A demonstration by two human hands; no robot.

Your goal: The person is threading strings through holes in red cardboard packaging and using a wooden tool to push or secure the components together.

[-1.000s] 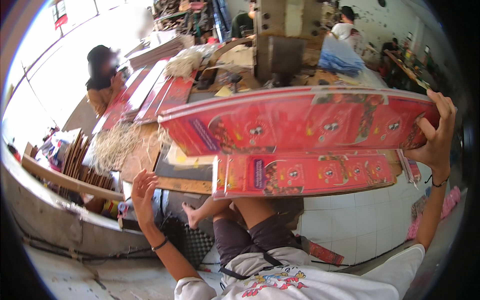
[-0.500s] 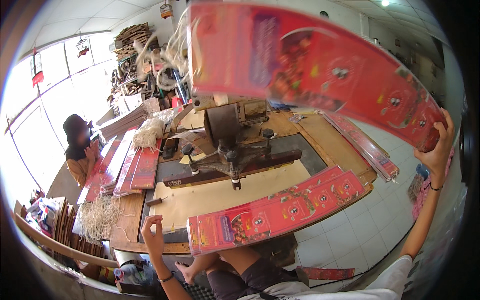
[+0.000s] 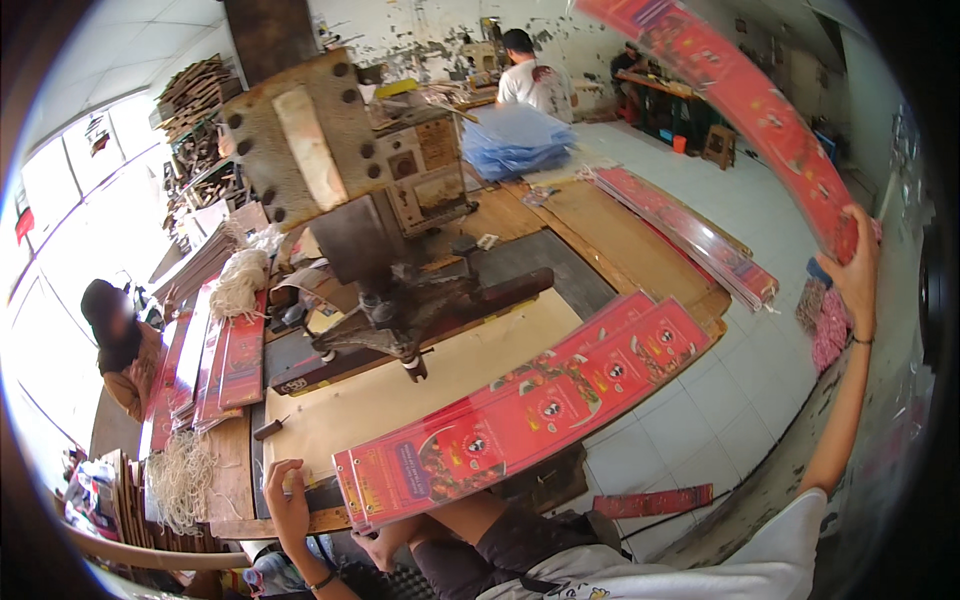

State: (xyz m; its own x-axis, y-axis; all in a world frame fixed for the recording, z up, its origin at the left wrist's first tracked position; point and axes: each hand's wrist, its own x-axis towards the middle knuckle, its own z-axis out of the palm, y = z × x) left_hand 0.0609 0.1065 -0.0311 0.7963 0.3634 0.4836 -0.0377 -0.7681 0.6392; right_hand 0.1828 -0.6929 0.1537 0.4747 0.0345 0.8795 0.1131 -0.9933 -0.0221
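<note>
My right hand [image 3: 852,272], raised at the right, grips the lower end of a long red printed plastic strip [image 3: 775,120]. The strip arcs up and left, and its far end runs out of the picture. My left hand [image 3: 287,500] is at the table's near left edge, fingers loosely bent and apart, with nothing visible in them. Just right of it, a stack of red printed strips [image 3: 530,410] lies slantwise along the near edge, partly over a pale board [image 3: 400,385]. Above the board stands a heavy metal press [image 3: 385,310] with a dark crossbar.
More red strips [image 3: 690,235] lie along the table's right side. At left are further strips [image 3: 240,360] and bundles of white cord [image 3: 180,485]. A person [image 3: 125,345] sits at the left; another [image 3: 535,80] is at the back beside blue sheets [image 3: 515,140]. One strip [image 3: 653,501] lies on the floor.
The view has shifted, showing more of the room at the back. The strip in my right hand has swung up and right, away from above the press. My left hand stays near the table edge.
</note>
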